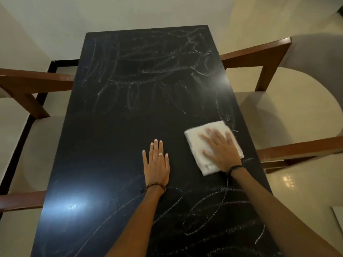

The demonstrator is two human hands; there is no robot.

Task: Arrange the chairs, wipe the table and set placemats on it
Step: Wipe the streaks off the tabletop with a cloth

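Note:
A long black table [115,130] runs away from me, streaked with whitish wipe marks at its far end and near edge. A folded white cloth [196,138] lies flat on the table's right side. My right hand [220,149] presses palm-down on the cloth, fingers spread, covering its near right part. My left hand [157,162] rests flat on the bare tabletop just left of the cloth, fingers straight, holding nothing. No placemats are in view.
A wooden armchair with a pale seat [289,112] stands against the table's right side. Another wooden-armed chair [31,86] stands at the left side. A pale wall is close behind the far end. A white object's corner [338,214] shows at the right edge.

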